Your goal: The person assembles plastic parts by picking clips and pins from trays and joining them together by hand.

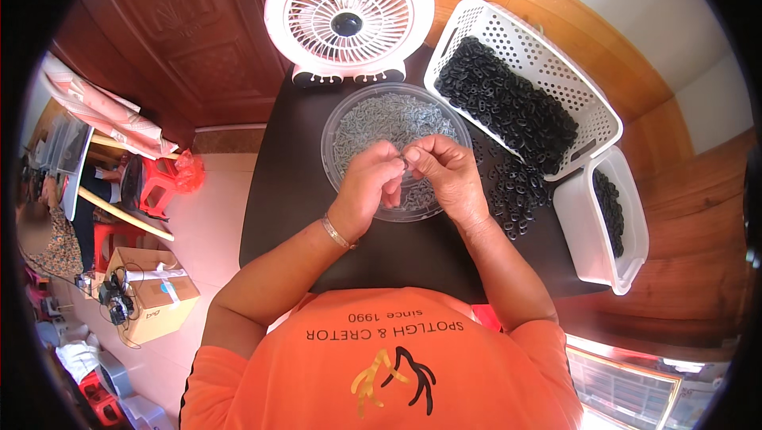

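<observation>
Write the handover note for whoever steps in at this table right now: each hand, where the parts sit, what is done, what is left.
Left hand: fingertips pinched on a small part over the clear round bowl; too small to identify.
Right hand: fingertips meet the left's on the same piece.
Parts: small grey pieces fill the bowl; black ring-like pieces fill the white perforated basket; a loose black pile lies on the dark table; a few more sit in the white tub.
Done: cannot tell which pieces are finished.
Left: bowl and basket both hold plenty.
</observation>
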Demonstrator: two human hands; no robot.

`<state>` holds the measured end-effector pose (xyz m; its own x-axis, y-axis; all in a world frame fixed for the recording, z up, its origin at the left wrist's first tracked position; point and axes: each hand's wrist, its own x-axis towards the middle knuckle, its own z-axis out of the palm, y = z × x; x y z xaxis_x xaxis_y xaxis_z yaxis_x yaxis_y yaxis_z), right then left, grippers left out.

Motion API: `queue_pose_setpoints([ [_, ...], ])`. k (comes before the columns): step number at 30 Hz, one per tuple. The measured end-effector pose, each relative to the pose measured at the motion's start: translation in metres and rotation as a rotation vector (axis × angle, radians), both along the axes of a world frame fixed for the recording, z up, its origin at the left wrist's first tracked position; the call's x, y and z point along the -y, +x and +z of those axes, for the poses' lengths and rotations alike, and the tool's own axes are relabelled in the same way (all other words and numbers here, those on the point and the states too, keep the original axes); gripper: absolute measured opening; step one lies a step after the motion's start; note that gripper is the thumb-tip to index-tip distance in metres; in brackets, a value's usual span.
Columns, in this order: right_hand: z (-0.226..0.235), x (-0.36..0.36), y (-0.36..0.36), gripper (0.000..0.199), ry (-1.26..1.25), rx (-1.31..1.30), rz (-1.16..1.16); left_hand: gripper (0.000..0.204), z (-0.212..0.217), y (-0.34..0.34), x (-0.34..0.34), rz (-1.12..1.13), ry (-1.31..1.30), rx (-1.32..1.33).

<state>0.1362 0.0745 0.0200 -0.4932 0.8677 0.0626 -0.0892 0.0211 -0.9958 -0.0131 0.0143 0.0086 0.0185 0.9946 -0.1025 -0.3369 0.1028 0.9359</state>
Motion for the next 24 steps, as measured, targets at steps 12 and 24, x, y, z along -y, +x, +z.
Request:
queue_pose_setpoints([
  [12, 0.005, -0.003, 0.008, 0.016, 0.046, 0.03, -0.01, 0.015, 0.004, 0.004, 0.002, 0.036, 0.127, -0.152],
  [24, 0.006, 0.001, 0.007, 0.015, 0.073, 0.068, -0.007, 0.016, 0.005, 0.001, 0.002, 0.061, 0.169, -0.289],
])
